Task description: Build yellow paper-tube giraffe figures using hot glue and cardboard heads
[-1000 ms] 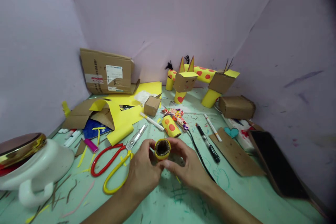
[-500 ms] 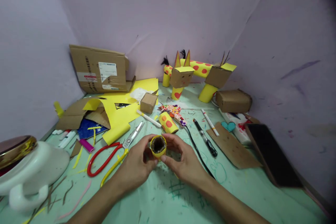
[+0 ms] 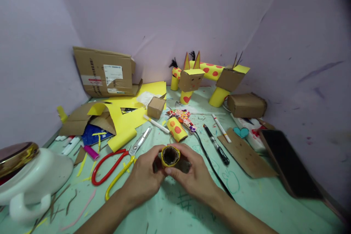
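Note:
Both my hands hold a short cardboard tube point(image 3: 170, 155) wrapped in yellow paper, its open end facing me. My left hand point(image 3: 144, 179) grips its left side with thumb and fingers closed. My right hand point(image 3: 192, 175) pinches its right side, fingers curled round it. Just beyond lies another yellow tube with orange dots point(image 3: 177, 129). Red and yellow scissors point(image 3: 117, 162) lie left of my hands on the green table point(image 3: 263, 197).
Yellow spotted paper-tube animals with cardboard heads point(image 3: 192, 80) stand at the back. Yellow paper sheets point(image 3: 124, 120), cardboard pieces point(image 3: 105, 71), small boxes point(image 3: 155, 106), pens point(image 3: 216, 148) and a phone point(image 3: 285, 162) lie around. A white pot with a gold lid point(image 3: 30, 175) sits at the left.
My hands have turned and shifted the tube slightly, first left and up, then back to the right. The view has tilted a little. Nothing else moved.

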`<move>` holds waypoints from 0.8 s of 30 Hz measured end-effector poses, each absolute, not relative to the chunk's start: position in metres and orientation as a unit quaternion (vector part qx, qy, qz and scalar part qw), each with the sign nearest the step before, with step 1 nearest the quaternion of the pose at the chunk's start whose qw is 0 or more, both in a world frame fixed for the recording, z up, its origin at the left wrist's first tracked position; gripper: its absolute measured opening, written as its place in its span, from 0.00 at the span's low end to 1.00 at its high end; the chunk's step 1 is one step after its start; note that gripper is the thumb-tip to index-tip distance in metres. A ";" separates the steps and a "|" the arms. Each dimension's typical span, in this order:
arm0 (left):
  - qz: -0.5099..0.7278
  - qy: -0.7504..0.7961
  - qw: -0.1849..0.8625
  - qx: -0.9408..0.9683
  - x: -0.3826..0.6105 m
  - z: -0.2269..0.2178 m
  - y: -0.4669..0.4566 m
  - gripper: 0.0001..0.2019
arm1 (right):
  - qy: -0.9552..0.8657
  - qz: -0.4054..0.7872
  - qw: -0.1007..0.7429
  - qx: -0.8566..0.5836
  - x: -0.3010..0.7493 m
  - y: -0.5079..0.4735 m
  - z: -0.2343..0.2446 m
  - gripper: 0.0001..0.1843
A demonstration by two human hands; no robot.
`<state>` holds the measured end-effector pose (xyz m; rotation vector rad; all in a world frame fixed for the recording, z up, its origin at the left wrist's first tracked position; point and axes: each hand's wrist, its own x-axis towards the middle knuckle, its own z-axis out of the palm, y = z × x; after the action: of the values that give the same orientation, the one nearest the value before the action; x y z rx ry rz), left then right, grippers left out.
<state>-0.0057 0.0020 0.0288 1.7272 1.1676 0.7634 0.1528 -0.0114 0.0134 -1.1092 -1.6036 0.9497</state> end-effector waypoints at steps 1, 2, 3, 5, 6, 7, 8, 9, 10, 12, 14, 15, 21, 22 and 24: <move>0.308 0.466 0.446 0.699 -0.006 0.028 0.002 0.21 | -0.656 0.383 0.471 -0.449 0.153 -0.012 0.014 0.19; 0.311 0.462 0.448 0.700 -0.006 0.028 0.002 0.21 | -0.657 0.379 0.474 -0.447 0.153 -0.012 0.015 0.19; 0.314 0.458 0.450 0.699 -0.005 0.027 0.003 0.22 | -0.658 0.375 0.478 -0.445 0.153 -0.011 0.016 0.19; 0.320 0.456 0.453 0.696 -0.005 0.025 0.003 0.22 | -0.660 0.371 0.481 -0.442 0.153 -0.011 0.016 0.18; 0.321 0.457 0.454 0.694 -0.005 0.024 0.003 0.21 | -0.662 0.370 0.480 -0.441 0.153 -0.011 0.017 0.18; 0.322 0.458 0.456 0.692 -0.005 0.023 0.004 0.21 | -0.663 0.370 0.479 -0.440 0.153 -0.010 0.017 0.17; 0.322 0.459 0.458 0.690 -0.005 0.023 0.004 0.21 | -0.665 0.369 0.479 -0.438 0.153 -0.010 0.017 0.18; 0.323 0.457 0.461 0.688 -0.005 0.023 0.004 0.21 | -0.668 0.368 0.479 -0.436 0.153 -0.010 0.016 0.18; 0.323 0.455 0.466 0.687 -0.005 0.023 0.004 0.21 | -0.671 0.366 0.477 -0.433 0.153 -0.009 0.016 0.19; 0.324 0.445 0.479 0.684 -0.005 0.024 0.004 0.21 | -0.678 0.364 0.474 -0.428 0.153 -0.008 0.015 0.20; 0.324 0.435 0.495 0.679 -0.005 0.025 0.004 0.20 | -0.683 0.364 0.469 -0.426 0.153 -0.008 0.013 0.20; 0.324 0.434 0.501 0.675 -0.005 0.025 0.004 0.19 | -0.684 0.364 0.466 -0.427 0.154 -0.009 0.013 0.20; 0.310 0.462 0.509 0.657 -0.004 0.024 0.004 0.14 | -0.676 0.383 0.408 -0.480 0.177 -0.003 0.037 0.39; 0.305 0.466 0.512 0.655 -0.004 0.024 0.004 0.14 | -0.662 0.390 0.408 -0.492 0.183 0.003 0.046 0.36; 0.300 0.471 0.513 0.652 -0.004 0.024 0.005 0.14 | -0.616 0.423 0.411 -0.522 0.192 0.023 0.062 0.21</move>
<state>-0.0039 0.0048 0.0243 1.5668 1.1314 0.7222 0.1918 0.0228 0.0620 -1.3129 -1.5502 1.0649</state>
